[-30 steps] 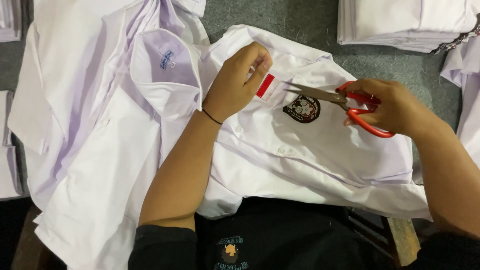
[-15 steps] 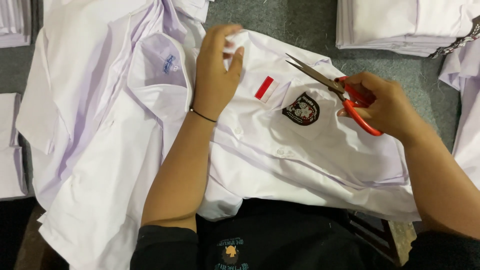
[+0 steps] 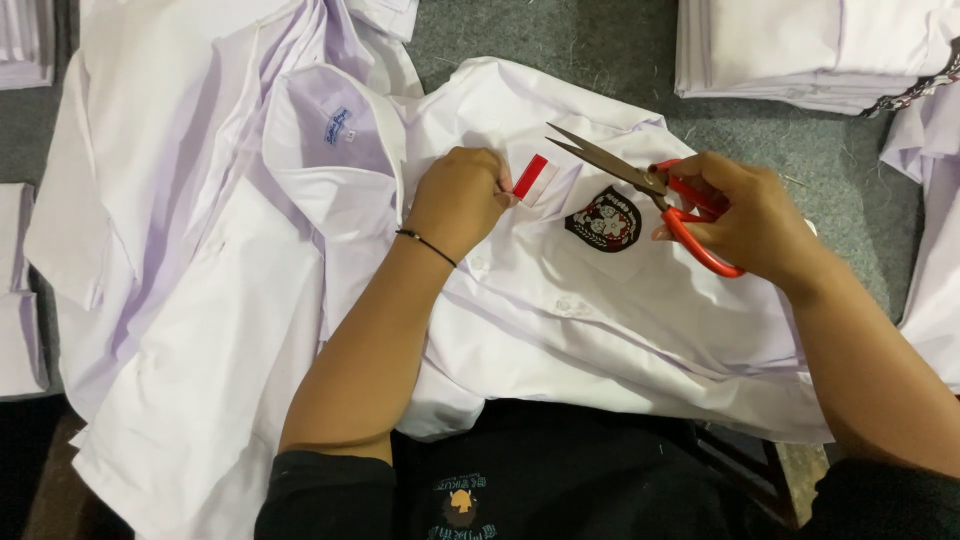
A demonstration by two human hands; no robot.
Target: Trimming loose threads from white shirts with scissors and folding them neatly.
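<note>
A white shirt lies spread across my lap and the grey surface. It bears a small red and white flag patch and a black crest badge on the chest pocket. My left hand rests on the shirt with its fingertips pinched at the left edge of the flag patch. My right hand grips red-handled scissors. Their blades stand slightly apart and point left toward the patch, a little above the cloth.
More white shirts lie heaped at the left, one with a collar label. A stack of folded white shirts sits at the back right, another pile at the far left. Grey carpet shows between them.
My left hand moved from the collar area back down to the flag patch. My right hand with the scissors shifted slightly down and right, blades still pointing at the patch.
</note>
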